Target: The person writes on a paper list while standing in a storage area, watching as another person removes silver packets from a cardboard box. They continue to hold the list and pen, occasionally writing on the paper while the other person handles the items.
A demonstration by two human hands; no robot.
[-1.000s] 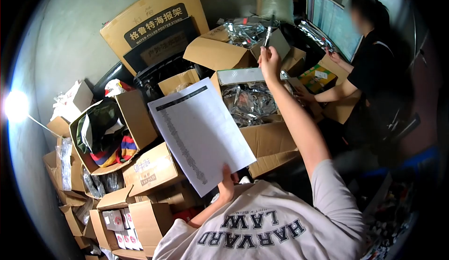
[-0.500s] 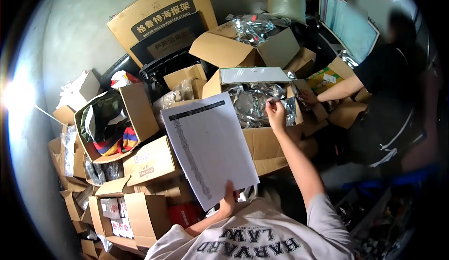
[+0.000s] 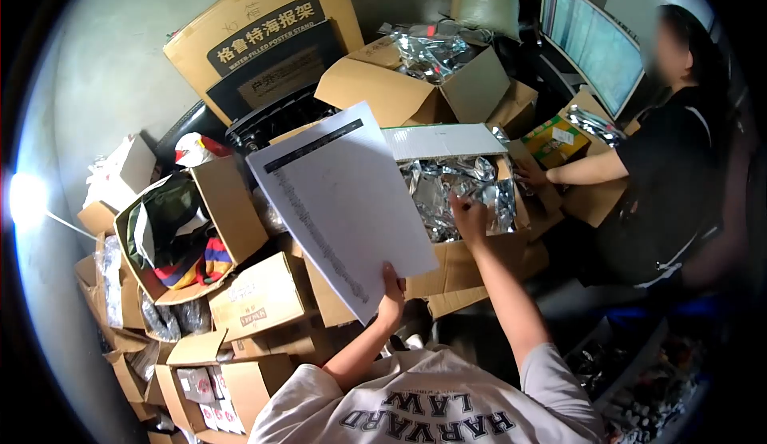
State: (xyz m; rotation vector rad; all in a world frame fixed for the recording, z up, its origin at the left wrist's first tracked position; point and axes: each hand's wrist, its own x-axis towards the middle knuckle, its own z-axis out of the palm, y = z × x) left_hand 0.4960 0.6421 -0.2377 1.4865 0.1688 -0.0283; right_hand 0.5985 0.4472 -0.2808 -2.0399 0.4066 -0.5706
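Note:
My left hand (image 3: 391, 292) grips a stack of white paper sheets (image 3: 343, 204) by its lower right edge, with the thumb on top. The top sheet carries a dark header bar and a narrow column of small print. Over an open cardboard box (image 3: 455, 264), my right hand (image 3: 473, 222) has its index finger stretched out, and nothing shows in its fingers. Silvery, shiny plastic packages (image 3: 447, 180) fill that box, right at my right fingertips. A white flap (image 3: 439, 140) stands at its far side.
A person in black (image 3: 663, 172) works at the right, one hand (image 3: 531, 176) by a smaller box. Behind stand another box of silvery packages (image 3: 435, 52) and a monitor (image 3: 591, 44). Stacked cartons (image 3: 260, 296) and a box of colourful cloth (image 3: 232, 204) crowd the left.
The paper stack has shifted up and left with my left hand. My right hand has lowered toward the silvery packages. The other person's head has come up.

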